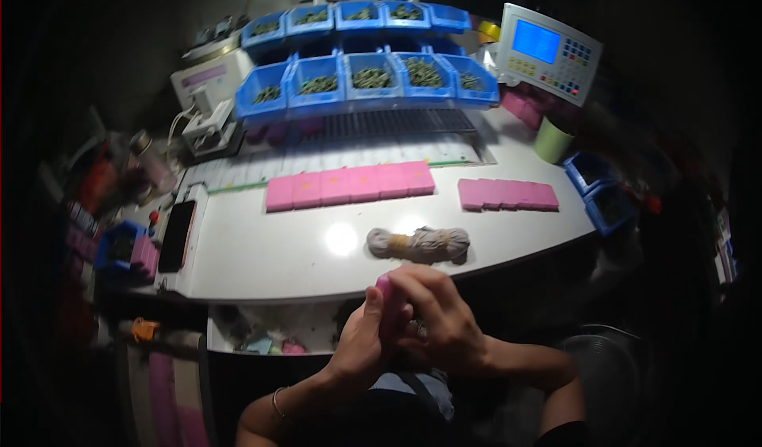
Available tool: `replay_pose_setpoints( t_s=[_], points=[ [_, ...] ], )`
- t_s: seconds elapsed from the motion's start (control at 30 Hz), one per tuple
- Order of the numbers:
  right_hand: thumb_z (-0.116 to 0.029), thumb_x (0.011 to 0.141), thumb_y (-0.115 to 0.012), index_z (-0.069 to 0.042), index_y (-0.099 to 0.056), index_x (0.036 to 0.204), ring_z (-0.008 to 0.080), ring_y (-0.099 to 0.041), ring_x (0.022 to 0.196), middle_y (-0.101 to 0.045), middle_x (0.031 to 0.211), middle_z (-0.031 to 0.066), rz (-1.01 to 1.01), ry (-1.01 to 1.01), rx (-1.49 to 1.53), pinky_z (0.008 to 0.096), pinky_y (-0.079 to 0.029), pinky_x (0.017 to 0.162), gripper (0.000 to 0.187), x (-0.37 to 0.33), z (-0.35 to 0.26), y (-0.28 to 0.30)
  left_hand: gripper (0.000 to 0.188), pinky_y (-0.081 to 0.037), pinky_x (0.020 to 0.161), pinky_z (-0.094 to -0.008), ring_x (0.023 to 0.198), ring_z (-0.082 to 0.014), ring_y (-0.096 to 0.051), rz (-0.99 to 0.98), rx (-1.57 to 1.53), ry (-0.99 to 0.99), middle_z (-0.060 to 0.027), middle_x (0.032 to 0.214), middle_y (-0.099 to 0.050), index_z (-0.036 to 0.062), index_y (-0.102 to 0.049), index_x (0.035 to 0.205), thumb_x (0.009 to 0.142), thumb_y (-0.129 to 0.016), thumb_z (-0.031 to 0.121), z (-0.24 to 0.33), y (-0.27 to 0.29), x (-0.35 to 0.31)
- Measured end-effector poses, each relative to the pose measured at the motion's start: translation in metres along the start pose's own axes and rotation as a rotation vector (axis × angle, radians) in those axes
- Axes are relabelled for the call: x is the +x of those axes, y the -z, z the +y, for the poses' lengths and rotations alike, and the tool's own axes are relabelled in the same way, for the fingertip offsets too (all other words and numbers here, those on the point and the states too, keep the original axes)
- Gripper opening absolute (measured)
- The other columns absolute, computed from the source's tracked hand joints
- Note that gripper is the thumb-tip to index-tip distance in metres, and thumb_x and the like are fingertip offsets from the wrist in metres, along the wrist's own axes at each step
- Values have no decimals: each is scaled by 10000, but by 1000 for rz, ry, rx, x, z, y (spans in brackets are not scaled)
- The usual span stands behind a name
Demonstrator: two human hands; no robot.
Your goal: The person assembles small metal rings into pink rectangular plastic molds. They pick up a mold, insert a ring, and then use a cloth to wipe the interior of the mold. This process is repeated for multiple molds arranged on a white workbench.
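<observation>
We are holding a small pink piece between both hands, just in front of the near edge of the white table. Our left hand is cupping it from below and behind, fingers closed along its side, while our right hand is curling over the top with the fingertips pinching its upper end; both hands are gripping it, probably so that it stays steady close to the body, where it is easy to see.

Just beyond the hands a bundle of grey cord with a tan band round it is lying on the table, within easy reach. Further back two rows of flat pink blocks are lying edge to edge, a longer row toward the middle and a shorter one to the right, apparently laid out in order. Behind them two tiers of blue bins are holding small dark parts.

A dark phone is lying at the table's left edge, a green cup is standing at the right, and a control panel with a blue screen is tilting toward us. The room around the lit table is dark
</observation>
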State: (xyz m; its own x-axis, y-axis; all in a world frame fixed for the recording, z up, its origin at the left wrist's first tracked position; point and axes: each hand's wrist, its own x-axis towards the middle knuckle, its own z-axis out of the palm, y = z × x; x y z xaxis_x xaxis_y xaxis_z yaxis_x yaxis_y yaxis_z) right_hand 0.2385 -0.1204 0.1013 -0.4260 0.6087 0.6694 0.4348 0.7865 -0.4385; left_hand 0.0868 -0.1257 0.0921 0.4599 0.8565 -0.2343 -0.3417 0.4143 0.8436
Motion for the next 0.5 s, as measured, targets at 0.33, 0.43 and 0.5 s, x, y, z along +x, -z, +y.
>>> replay_pose_setpoints(
  t_s=[0.33, 0.43, 0.5],
  points=[
    [-206, 760, -704, 13, -600, 1058, 226, -531, 823, -502, 953, 89, 291, 218, -340, 323, -445, 700, 385, -4, 1, -51, 676, -523, 748, -334, 890, -215, -587, 284, -358, -111, -117, 971, -548, -26, -437, 1148, 917, -251, 582, -5, 28, 11],
    [-193, 760, -698, -35, -650, 968, 215, -569, 790, -533, 829, 58, 125, 351, -185, 315, -461, 717, 266, -7, -2, -53, 661, -519, 732, -316, 844, -195, -594, 212, -469, -152, -101, 908, -545, -39, -454, 1139, 927, -269, 560, 9, 41, 26],
    [-122, 748, -692, -26, -653, 940, 199, -587, 720, -552, 768, 63, 51, 309, -85, 309, -485, 644, 219, 8, 5, -52, 650, -513, 713, -301, 800, -183, -595, 127, -308, -184, -95, 876, -560, -50, -483, 1111, 933, -283, 542, 5, 58, 36]
  ],
)
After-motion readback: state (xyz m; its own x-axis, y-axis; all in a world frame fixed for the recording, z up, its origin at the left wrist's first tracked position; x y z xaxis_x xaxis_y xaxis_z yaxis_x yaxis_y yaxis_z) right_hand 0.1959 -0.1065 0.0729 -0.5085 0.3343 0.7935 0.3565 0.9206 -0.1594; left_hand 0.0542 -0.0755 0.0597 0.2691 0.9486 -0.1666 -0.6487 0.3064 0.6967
